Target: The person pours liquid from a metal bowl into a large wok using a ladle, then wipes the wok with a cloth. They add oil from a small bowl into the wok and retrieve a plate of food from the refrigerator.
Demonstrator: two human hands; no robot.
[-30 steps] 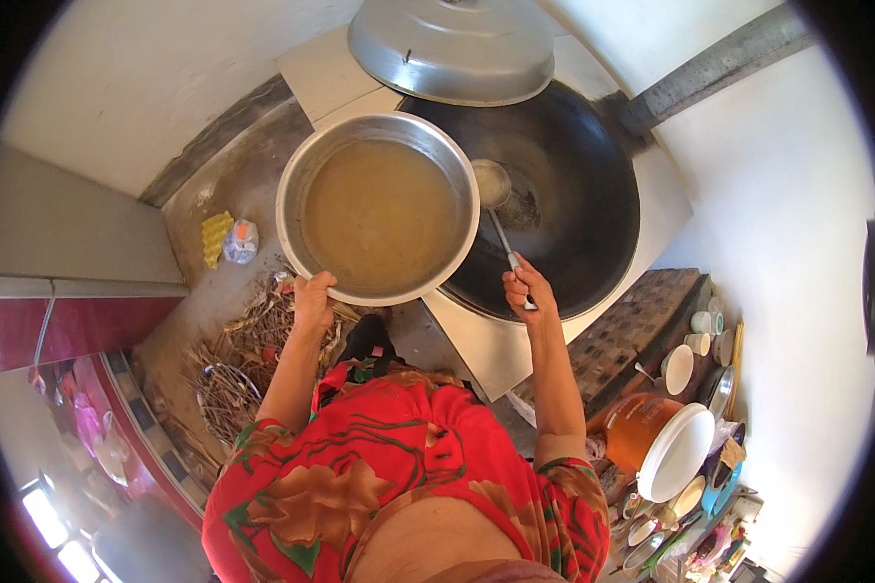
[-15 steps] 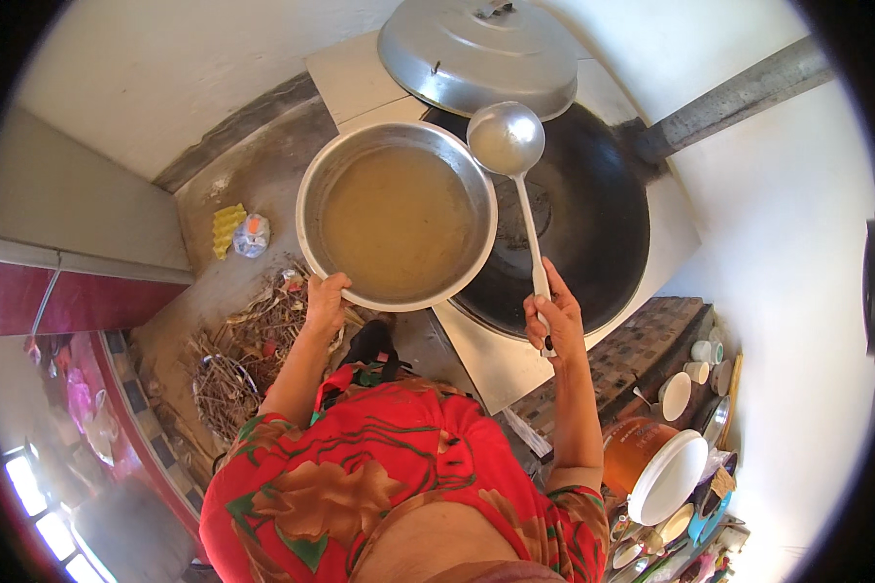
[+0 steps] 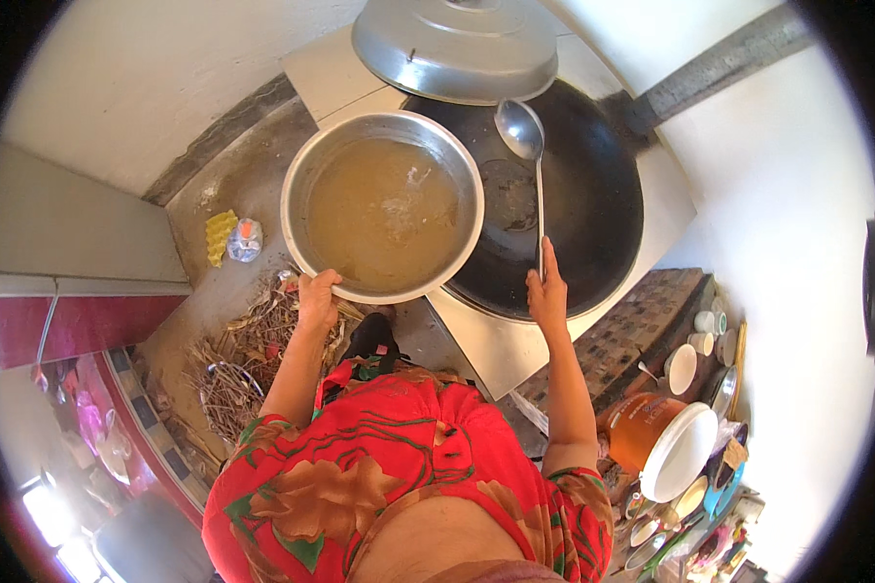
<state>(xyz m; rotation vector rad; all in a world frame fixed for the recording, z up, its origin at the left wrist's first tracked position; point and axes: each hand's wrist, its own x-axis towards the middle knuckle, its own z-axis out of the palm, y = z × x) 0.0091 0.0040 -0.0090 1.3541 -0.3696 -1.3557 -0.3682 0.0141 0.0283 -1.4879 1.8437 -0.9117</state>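
The basin point(image 3: 382, 206) hides the wok's point(image 3: 564, 209) left side — the lid point(image 3: 455, 47) is cut off at the top edge; cups point(image 3: 705, 325) at right too small to tell.

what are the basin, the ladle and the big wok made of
Basin: looks like thin, dull silver metal, aluminium or steel, with a bright rim. Ladle: polished metal, since its bowl mirrors the light. Wok: probably cast iron or blackened steel, with a matt black inside.

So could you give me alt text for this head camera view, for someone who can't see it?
Seen from above, a person's left hand grips the rim of a metal basin of cloudy brown liquid, while the right hand holds a long metal ladle over a big black wok.
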